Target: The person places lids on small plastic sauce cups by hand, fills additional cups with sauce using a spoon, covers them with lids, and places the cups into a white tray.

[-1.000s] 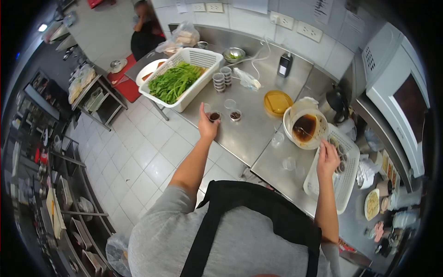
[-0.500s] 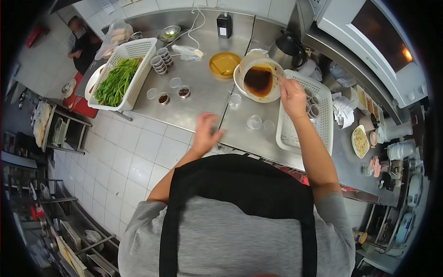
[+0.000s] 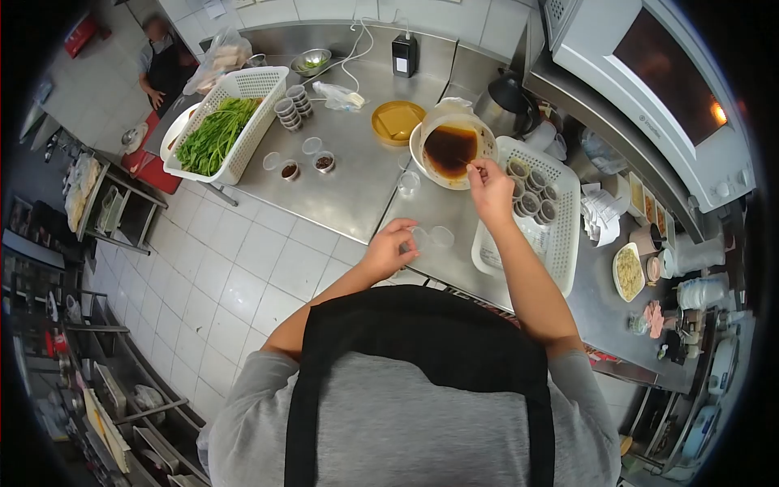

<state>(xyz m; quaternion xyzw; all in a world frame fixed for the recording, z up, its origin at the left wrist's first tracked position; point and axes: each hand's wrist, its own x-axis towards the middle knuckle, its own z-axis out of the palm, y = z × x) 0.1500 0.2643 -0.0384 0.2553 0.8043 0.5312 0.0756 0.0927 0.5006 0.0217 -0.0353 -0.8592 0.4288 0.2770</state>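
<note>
My left hand [image 3: 392, 250] is at the table's front edge, fingers curled round the near side of a small clear plastic cup [image 3: 419, 238]. Right beside that cup lies a clear lid [image 3: 441, 237]. My right hand [image 3: 491, 195] pinches a thin handle at the rim of a white tub [image 3: 488, 144]; the handle's lower end is hidden in the dark brown sauce [image 3: 451, 151]. Another clear cup [image 3: 408, 183] stands left of the tub. To the right, a white basket [image 3: 571, 235] holds several small filled cups [image 3: 530, 203].
Two small cups of dark flakes [image 3: 324, 162] sit further left near lids, stacked cups [image 3: 288, 114] and a basket of greens [image 3: 217, 136]. A yellow lid [image 3: 398, 122], a kettle [image 3: 505, 97] and a microwave [image 3: 649, 89] stand behind. Another person [image 3: 160, 65] is at far left.
My left hand has moved right and forward to the small clear cup. My right hand has lowered slightly at the sauce tub, and the camera view has shifted, showing more of the filled cups.
</note>
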